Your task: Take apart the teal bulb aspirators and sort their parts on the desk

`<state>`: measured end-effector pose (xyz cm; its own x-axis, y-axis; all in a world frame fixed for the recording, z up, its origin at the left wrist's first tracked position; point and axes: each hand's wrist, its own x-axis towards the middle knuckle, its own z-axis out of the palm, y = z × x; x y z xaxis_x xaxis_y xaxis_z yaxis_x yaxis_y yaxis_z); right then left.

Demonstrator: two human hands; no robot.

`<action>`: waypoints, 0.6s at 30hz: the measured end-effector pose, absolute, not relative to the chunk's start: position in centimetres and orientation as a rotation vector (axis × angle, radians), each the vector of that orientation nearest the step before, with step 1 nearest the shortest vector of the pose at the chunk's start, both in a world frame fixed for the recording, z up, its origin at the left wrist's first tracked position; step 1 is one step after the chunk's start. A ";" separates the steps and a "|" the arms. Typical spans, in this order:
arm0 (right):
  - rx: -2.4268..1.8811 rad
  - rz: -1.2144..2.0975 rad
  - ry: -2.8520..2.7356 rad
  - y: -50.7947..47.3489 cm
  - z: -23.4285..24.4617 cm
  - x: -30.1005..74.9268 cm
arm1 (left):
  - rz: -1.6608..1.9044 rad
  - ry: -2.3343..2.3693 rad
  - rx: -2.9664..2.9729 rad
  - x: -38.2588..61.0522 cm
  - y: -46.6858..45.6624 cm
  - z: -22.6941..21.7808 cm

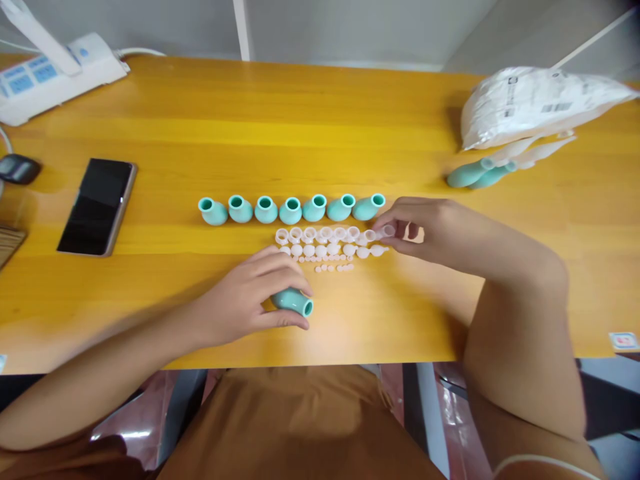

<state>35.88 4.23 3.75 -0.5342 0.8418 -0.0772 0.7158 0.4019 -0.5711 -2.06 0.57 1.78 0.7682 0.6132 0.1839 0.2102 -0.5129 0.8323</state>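
Note:
Held in my left hand is a teal rubber squeeze bulb, tilted with its open mouth toward the right. The thumb lies below it and the fingers above. My right hand pinches a translucent cup-shaped piece at the right end of a row of similar translucent pieces. Just behind that row stand several teal bulbs in a line, mouths up. Nearer me lie a row of white rounded pieces, partly hidden by my left hand, and several tiny pale discs.
Two teal bulbs with translucent tips lie at the right, by a white plastic bag. A phone lies on the left of the wooden table. Behind it are a power strip and a small black object.

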 end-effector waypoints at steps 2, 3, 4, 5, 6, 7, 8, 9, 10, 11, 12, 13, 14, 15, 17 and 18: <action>-1.387 0.838 -2.421 4.3 3.3 35.8 | 0.614 0.629 2.133 -2.1 0.5 1.9; -1.392 0.846 -2.407 4.3 3.2 35.8 | 0.644 0.641 2.160 -2.1 0.5 2.0; -1.399 0.856 -2.391 4.3 3.2 35.8 | 0.687 0.667 2.193 -2.3 0.6 2.3; -1.412 0.864 -2.374 4.3 3.2 35.9 | 0.749 0.708 2.233 -2.6 0.7 2.5; -1.432 0.867 -2.358 4.2 3.4 36.0 | 0.817 0.762 2.281 -2.9 0.9 2.8; -1.462 0.863 -2.347 4.1 3.5 36.1 | 0.897 0.849 2.331 -3.4 1.1 3.0; -1.498 0.856 -2.342 4.0 3.7 36.2 | 0.977 0.942 2.376 -3.9 1.4 3.2; -1.541 0.841 -2.341 3.8 3.8 36.3 | 1.054 1.021 2.410 -4.4 1.7 3.4; -1.587 0.828 -2.348 3.7 4.0 36.4 | 1.121 1.122 2.411 -4.9 2.1 3.5; -1.634 0.817 -2.365 3.6 4.2 36.5 | 1.202 1.199 2.409 -5.4 2.5 3.5; -1.681 0.809 -2.387 3.5 4.5 36.7 | 1.283 1.263 2.404 -5.8 2.9 3.5; -1.735 0.801 -2.412 3.5 4.7 36.8 | 1.343 1.330 2.400 -6.1 3.3 3.5; -1.798 0.795 -2.436 3.4 4.9 36.9 | 1.392 1.388 2.413 -6.4 3.7 3.5; -1.873 0.790 -2.454 3.5 5.0 37.1 | 1.430 1.439 2.433 -6.6 4.1 3.5; -2.023 0.753 -2.447 3.6 5.1 37.6 | 1.476 1.541 2.451 -7.0 4.7 3.5; -2.077 0.716 -2.421 3.8 5.0 37.8 | 1.491 1.583 2.443 -7.1 4.9 3.6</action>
<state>37.80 3.75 5.01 -0.1881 0.9093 -0.3713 0.9649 0.1005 -0.2426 -7.14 4.94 3.57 0.1192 0.6614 0.7405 0.7786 -0.5250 0.3436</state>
